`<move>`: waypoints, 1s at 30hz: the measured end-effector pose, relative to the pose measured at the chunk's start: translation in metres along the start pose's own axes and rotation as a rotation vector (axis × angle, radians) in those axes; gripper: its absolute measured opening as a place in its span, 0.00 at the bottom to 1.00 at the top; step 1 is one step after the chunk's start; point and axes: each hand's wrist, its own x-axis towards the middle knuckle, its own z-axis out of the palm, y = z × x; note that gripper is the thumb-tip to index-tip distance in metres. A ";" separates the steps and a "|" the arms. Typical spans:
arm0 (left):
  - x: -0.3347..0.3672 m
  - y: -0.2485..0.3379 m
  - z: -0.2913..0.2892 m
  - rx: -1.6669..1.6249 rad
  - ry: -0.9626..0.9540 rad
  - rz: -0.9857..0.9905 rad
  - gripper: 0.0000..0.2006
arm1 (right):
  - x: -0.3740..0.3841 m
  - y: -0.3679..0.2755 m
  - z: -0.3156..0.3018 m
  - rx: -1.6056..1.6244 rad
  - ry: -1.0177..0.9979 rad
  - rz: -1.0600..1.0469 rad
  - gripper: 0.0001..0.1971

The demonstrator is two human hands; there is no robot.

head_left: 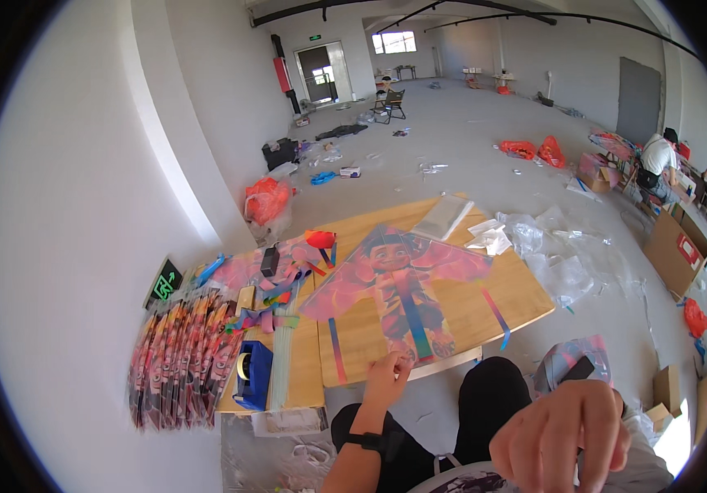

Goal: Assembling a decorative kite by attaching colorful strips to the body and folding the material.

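Note:
A colourful kite (407, 283) printed with a cartoon child figure lies spread on the wooden table (518, 304), with ribbon strips at both sides and a blue-green strip down its middle. At the kite's lower edge, my left hand (386, 380) has its fingers curled in a pinch on that edge. My right hand (563, 435) is raised close to the camera, right of my knees, its fingers bent and closed. Whatever it may hold is hidden behind the fingers.
Packed kites (177, 361) stand in a row at the left. A blue tape dispenser (253, 374), coloured ribbons (263, 316) and a clear plastic stack (444, 217) are on the table. Plastic wrap (563, 263) and a cardboard box (672, 251) lie rightward. Other people work far right.

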 end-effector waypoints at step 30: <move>-0.083 -0.048 0.002 -0.926 -0.251 -0.483 0.13 | 0.068 -0.023 0.104 0.081 -0.383 -0.105 0.16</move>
